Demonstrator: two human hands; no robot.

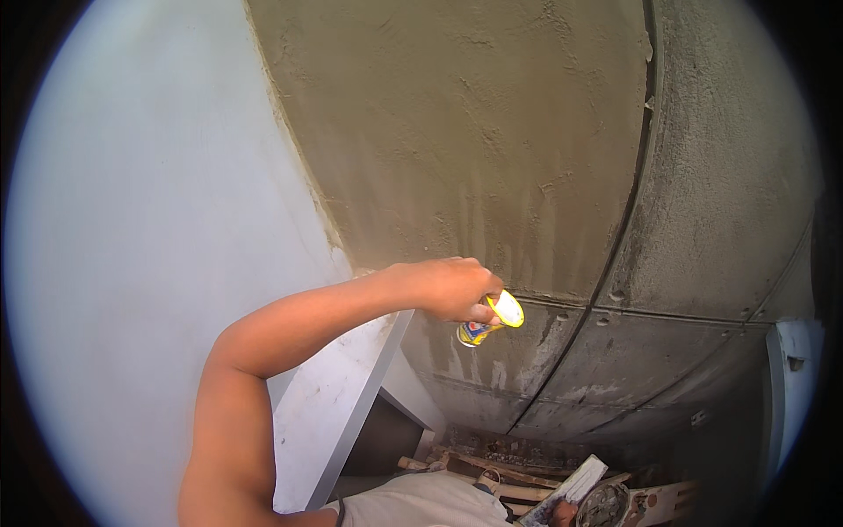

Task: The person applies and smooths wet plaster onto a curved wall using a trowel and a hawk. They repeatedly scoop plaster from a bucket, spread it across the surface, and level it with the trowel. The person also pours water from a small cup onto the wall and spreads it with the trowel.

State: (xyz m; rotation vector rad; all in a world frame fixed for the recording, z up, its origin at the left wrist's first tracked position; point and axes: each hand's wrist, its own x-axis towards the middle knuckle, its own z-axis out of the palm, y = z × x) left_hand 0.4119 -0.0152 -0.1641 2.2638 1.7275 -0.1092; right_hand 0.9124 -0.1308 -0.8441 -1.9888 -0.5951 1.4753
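Note:
My left hand (455,290) reaches out from the lower left with a bent elbow, its fingers wrapped round a small yellow-and-blue printed can (475,334). The can is tilted, and its white mouth with a yellow rim faces up and to the right. Just beyond the hand is a wall with fresh, rough grey-brown plaster (474,132). Pale wet streaks run down the plaster's lower part. The can and the wall look apart. My right hand does not show.
A smooth pale wall (149,220) rises on the left, above a white ledge (338,378). Grey concrete panels (720,176) with dark joints stand on the right. Below lie wooden planks (518,492), a sandalled foot (489,479) and a round, mortar-stained container (606,508).

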